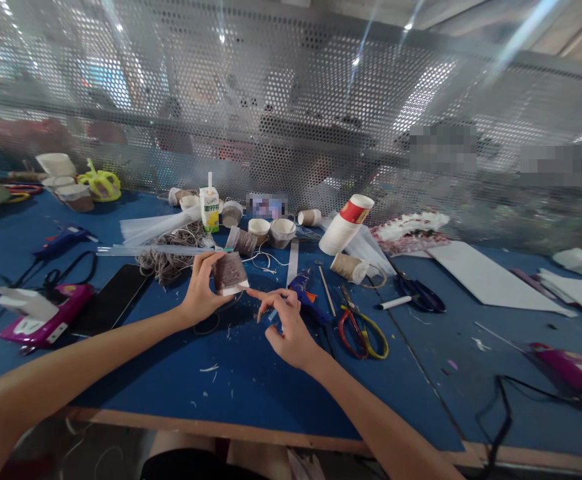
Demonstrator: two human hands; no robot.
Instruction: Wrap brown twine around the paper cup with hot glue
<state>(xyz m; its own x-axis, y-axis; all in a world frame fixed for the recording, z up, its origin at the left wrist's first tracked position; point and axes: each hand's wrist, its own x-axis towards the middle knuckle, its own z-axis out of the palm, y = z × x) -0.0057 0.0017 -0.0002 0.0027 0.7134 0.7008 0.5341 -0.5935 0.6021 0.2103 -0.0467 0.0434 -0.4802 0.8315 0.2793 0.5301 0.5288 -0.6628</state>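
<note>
My left hand point(201, 293) grips a small cup wrapped in brown-grey yarn point(229, 272), thumb below and fingers on top; a white band shows along its lower edge. My right hand point(283, 320) is just right of the cup, its index finger stretched to the cup's lower right edge and the other fingers curled. A small light piece lies by those curled fingers; whether they hold it is unclear. Behind the cup are another yarn-wrapped cup point(242, 241) and a heap of grey-brown yarn point(171, 257).
Right of my hands lie a blue glue gun point(307, 299), a wooden stick point(327, 291) and red-yellow scissors point(363, 330). Stacked paper cups point(341, 232) lean behind. At left are a black phone point(113, 300) and a magenta power strip point(45, 320). A perforated metal screen point(291, 100) stands behind the table.
</note>
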